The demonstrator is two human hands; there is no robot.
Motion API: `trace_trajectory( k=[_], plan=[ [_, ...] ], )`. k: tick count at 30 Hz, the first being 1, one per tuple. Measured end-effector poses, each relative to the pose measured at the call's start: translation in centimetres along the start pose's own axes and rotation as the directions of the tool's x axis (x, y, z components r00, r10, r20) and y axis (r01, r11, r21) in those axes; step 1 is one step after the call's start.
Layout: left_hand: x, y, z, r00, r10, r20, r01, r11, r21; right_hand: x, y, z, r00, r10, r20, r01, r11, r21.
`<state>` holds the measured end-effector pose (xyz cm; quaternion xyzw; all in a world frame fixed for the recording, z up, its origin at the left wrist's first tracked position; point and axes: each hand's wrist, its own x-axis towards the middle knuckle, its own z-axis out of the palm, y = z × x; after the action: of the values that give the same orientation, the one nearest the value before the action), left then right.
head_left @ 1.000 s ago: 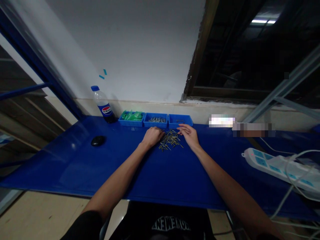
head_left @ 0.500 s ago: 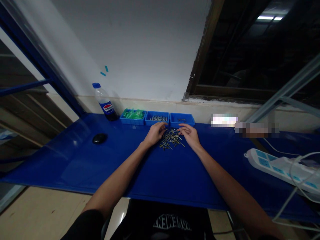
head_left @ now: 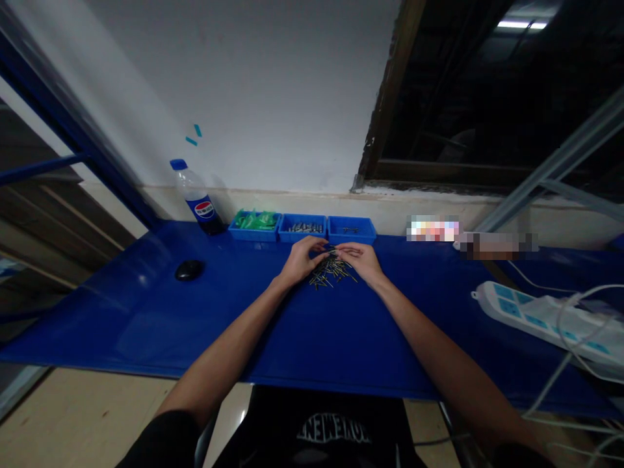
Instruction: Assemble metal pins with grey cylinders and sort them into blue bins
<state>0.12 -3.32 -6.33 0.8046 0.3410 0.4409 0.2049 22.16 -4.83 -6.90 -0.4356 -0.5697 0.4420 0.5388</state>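
Note:
Thin brass-coloured pieces that look like long screws (head_left: 334,272) lie in a loose pile on the blue table. At the pile's left edge is my left hand (head_left: 299,261), its fingers curved and a gap between thumb and forefinger. My right hand (head_left: 361,261) reaches over the right side of the pile, thumb and fingertips pinched together. A thin piece shows at those right fingertips, close to the left ones; it looks like one of the screws, though its ends are hard to make out. Both hands partly cover the pile.
Behind the pile stand three blue bins: one with green bags (head_left: 256,221), one with small metal parts (head_left: 305,227), one with a few thin pieces (head_left: 351,229). A cola bottle (head_left: 202,205), black mouse (head_left: 189,270) and white power strip (head_left: 541,318) sit on the table (head_left: 316,344).
My right hand has moved left over the pile, and its fingertips have closed in a pinch. Both hands are nearer each other. The view has shifted slightly.

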Motion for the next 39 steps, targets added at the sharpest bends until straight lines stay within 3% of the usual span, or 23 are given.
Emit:
trace_trajectory(
  k=[4,9,14,16,18,21,23,25,27,32,39],
  plan=[
    [1.0,0.6,-0.3,0.979,0.055,0.198,-0.102,0.966,0.238,0.6,0.0,-1.0,0.979,-0.129,-0.159,0.126,0.992,-0.032],
    [2.9,2.1,1.0,0.893,0.097,0.44,-0.282,0.882,0.378,0.6,0.0,-1.9,0.967,-0.166,-0.191,0.16,0.986,-0.05],
    [3.5,2.7,1.7,0.897,-0.009,0.442,-0.218,0.86,0.461,0.3,0.0,-1.7,0.972,-0.149,-0.183,0.137,0.988,-0.075],
    [3.4,2.5,1.4,0.908,-0.038,0.418,-0.175,0.87,0.46,0.2,0.0,-1.8,0.969,-0.171,-0.179,0.138,0.973,-0.186],
    [3.1,2.1,1.0,0.917,-0.067,0.394,-0.135,0.877,0.461,-0.1,-0.1,-1.9,0.966,-0.212,-0.151,0.135,0.904,-0.406],
    [2.5,1.4,0.4,0.929,-0.107,0.354,-0.078,0.88,0.468,-0.5,0.0,-2.1,0.971,-0.234,-0.049,0.129,0.686,-0.716],
    [2.0,1.0,0.3,0.938,-0.117,0.326,-0.049,0.887,0.459,-0.8,0.1,-2.0,0.974,-0.226,0.029,0.156,0.571,-0.806],
    [1.7,0.6,0.3,0.95,-0.116,0.29,-0.023,0.9,0.436,-0.9,0.2,-1.7,0.972,-0.216,0.09,0.192,0.519,-0.833],
    [1.5,0.2,0.4,0.965,-0.11,0.24,0.005,0.916,0.4,-0.9,0.2,-1.4,0.973,-0.198,0.117,0.207,0.536,-0.819],
    [1.4,-0.6,0.4,0.979,-0.154,0.133,0.109,0.949,0.294,-0.9,0.2,-1.0,0.981,-0.171,0.094,0.189,0.706,-0.683],
    [1.3,-1.3,0.4,0.961,-0.23,0.154,0.19,0.953,0.234,-0.8,0.5,-1.0,0.983,-0.185,-0.005,0.15,0.813,-0.563]
  ],
)
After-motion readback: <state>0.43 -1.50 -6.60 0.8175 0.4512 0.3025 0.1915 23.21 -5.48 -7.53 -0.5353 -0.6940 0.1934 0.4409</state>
